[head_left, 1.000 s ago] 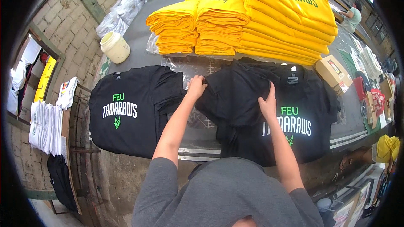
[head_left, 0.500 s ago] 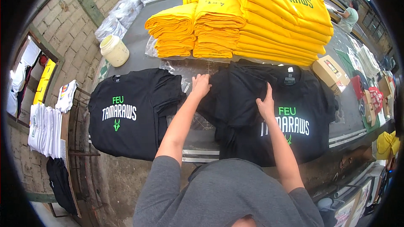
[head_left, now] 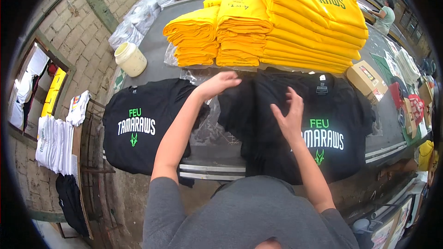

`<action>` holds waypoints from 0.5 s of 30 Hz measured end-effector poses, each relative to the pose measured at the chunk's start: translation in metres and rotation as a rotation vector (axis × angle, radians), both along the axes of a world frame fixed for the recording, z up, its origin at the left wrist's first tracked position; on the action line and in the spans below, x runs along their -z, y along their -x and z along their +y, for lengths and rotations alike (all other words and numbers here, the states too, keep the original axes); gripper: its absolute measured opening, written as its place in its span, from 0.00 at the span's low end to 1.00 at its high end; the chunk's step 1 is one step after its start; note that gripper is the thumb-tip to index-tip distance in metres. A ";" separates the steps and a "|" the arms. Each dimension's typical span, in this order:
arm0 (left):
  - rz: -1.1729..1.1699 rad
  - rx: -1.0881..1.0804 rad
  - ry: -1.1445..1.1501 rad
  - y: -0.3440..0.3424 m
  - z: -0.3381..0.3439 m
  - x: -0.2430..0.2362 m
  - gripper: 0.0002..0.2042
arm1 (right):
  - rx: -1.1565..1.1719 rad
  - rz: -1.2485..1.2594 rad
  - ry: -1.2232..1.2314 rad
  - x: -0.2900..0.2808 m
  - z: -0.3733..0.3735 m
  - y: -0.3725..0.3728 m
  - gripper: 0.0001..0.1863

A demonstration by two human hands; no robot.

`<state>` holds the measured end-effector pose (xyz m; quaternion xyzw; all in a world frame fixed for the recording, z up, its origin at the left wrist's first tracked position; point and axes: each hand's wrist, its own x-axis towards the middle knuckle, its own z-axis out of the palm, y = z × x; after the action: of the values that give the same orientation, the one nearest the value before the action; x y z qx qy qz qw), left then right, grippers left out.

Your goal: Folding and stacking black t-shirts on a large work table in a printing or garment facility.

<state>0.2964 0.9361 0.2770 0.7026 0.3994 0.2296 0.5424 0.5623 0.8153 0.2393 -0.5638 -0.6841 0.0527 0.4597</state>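
A stack of black T-shirts (head_left: 339, 120) with a green and white print lies on the table in front of me, right of the middle. My right hand (head_left: 291, 116) is over its left half, thumb and fingers spread, holding nothing. At the stack's far left edge, beside a dark sleeve (head_left: 236, 106), is my left hand (head_left: 220, 84), fingers loosely bent and pointing right. No cloth shows in its grip. A second pile of black T-shirts (head_left: 143, 143) with the same print lies to the left, partly behind my left forearm.
Tall stacks of folded yellow shirts (head_left: 309, 32) stand across the far side of the table (head_left: 157, 25). A cream plastic jar (head_left: 130, 60) is at the far left, a cardboard box (head_left: 367, 79) at the right. White shirts (head_left: 55, 145) sit on a left rack. Another person (head_left: 384, 18) is far right.
My left hand has moved slightly up and turned its fingers to the right. My right hand has shifted a little lower on the stack, and its fingers have spread. The whole view has shifted slightly.
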 end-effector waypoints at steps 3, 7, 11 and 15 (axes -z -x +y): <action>-0.301 -0.153 0.259 -0.071 -0.014 -0.025 0.11 | -0.280 0.354 0.256 -0.043 -0.012 0.039 0.56; -0.312 -0.059 0.289 -0.109 -0.001 -0.008 0.12 | -0.086 0.493 0.293 -0.038 0.011 0.023 0.39; 0.042 -0.248 -0.315 -0.065 0.039 0.050 0.15 | 0.118 0.249 0.223 0.033 0.026 -0.025 0.38; 0.813 -0.520 -0.248 -0.012 0.051 0.139 0.22 | 0.052 0.334 0.393 0.061 0.028 -0.033 0.40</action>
<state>0.3082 0.9870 0.1378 0.6715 0.7103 0.1105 0.1799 0.5951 0.8435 0.1780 -0.6434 -0.5606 0.2652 0.4489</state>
